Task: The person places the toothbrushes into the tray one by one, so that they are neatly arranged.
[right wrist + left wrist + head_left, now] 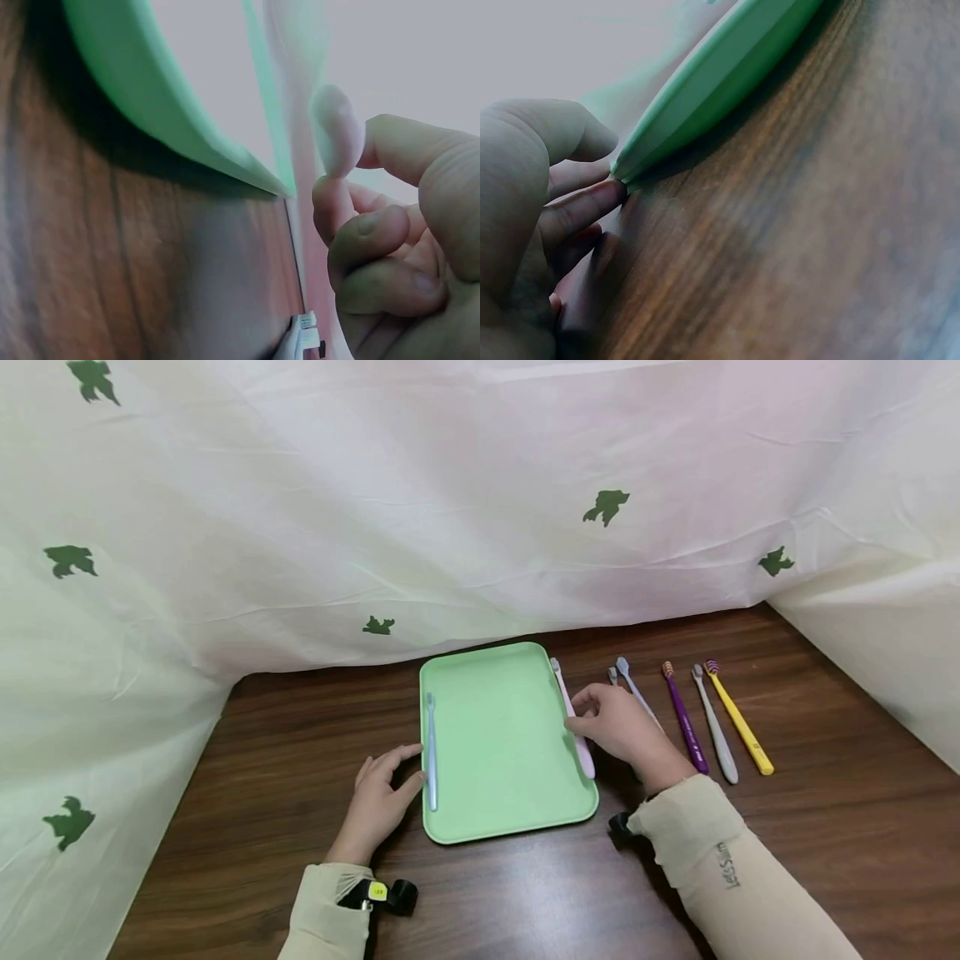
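Note:
A light green tray [498,743] lies on the dark wooden table. My right hand [622,722] pinches a pink toothbrush [585,760] between thumb and fingers, over the tray's right rim. Its rounded handle end [337,135] sticks out toward the camera in the right wrist view, with the other fingers curled below. Along the tray's left side lies a light blue toothbrush [432,760], bristle head toward the back. My left hand [378,806] touches the tray's left rim with relaxed fingers; in the left wrist view its fingertips [611,195] rest right at the tray wall [712,82].
Right of the tray lie a purple toothbrush [684,722], a grey toothbrush [717,731] and a yellow toothbrush [740,718]. A bluish toothbrush [636,689] and another toothbrush head [612,675] are partly hidden behind my right hand. A white curtain [480,527] encloses the table's back and sides.

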### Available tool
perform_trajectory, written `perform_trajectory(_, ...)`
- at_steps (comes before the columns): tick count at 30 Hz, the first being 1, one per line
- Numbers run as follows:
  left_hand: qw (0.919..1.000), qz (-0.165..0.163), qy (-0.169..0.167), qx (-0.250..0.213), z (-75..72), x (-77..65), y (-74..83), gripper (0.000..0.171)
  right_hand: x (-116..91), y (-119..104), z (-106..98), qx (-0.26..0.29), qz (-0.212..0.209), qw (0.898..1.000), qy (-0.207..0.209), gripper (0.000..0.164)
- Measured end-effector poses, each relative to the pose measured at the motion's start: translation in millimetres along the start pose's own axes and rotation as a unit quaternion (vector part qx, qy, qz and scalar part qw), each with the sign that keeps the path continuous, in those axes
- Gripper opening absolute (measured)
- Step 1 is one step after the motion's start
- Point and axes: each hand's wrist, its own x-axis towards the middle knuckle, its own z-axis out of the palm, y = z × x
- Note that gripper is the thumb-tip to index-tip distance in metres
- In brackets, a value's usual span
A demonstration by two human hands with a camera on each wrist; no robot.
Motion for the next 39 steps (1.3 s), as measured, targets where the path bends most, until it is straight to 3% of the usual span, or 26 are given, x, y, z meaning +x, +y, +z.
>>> perform_trajectory(27, 0.9999, -0.010, 0.007, -0.009, -2.8, -1.3, -0.1, 0.038, 3.9, -7.9, 10.5, 0.017, -0.023, 1.000, -0.005, 0.036)
perform_trajectory(34, 1.0000, -0.002, 0.002, -0.009, 0.7, 1.8, 1.1, 0.037, 0.5, -14.5, 12.1, 0.060, -0.001, 0.998, -0.017, 0.036)
perform_trajectory(39, 0.9999, -0.007, 0.007, -0.005, -0.6, 1.1, 2.1, 0.036, 0.6, -20.6, 20.3, 0.071, -0.007, 0.997, -0.024, 0.036)
